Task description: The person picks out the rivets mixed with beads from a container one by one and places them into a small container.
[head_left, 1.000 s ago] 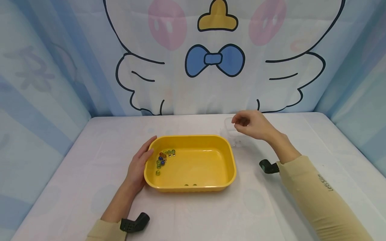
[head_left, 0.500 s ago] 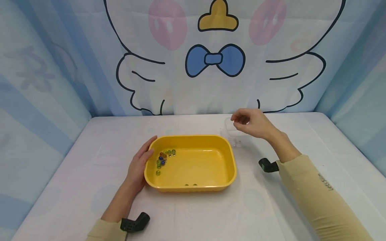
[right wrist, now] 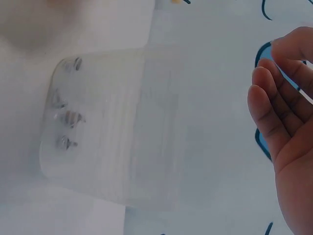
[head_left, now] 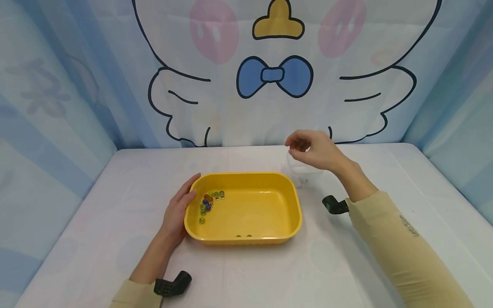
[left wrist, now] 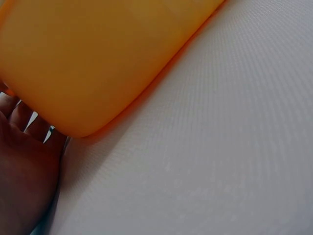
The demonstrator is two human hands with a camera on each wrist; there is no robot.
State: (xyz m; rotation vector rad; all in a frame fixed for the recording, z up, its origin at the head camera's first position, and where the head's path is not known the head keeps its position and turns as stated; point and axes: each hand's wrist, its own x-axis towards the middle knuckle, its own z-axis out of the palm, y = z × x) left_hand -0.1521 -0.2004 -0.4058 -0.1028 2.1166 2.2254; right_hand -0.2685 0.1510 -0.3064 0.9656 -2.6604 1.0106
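Note:
The left hand holds the left end of a yellow plastic tray, its thumb at the rim and fingers against the outside wall. Several glass marbles in green, blue and orange lie along the tray's left side, with two more green ones near its front wall. Over a clear plastic box the right hand hangs with curled fingers, thumb and index tips close together. Whether anything small sits between those tips is hidden. In the right wrist view, several small clear marbles lie at the box's bottom.
A white cloth covers the table. Behind it hangs a curtain printed with a cartoon figure. Blue curtains stand at both sides. A black camera is on the left wrist and another camera on the right.
The right hand has risen and shifted a little left, above the clear box. The left hand, tray and marbles in it have stayed in place.

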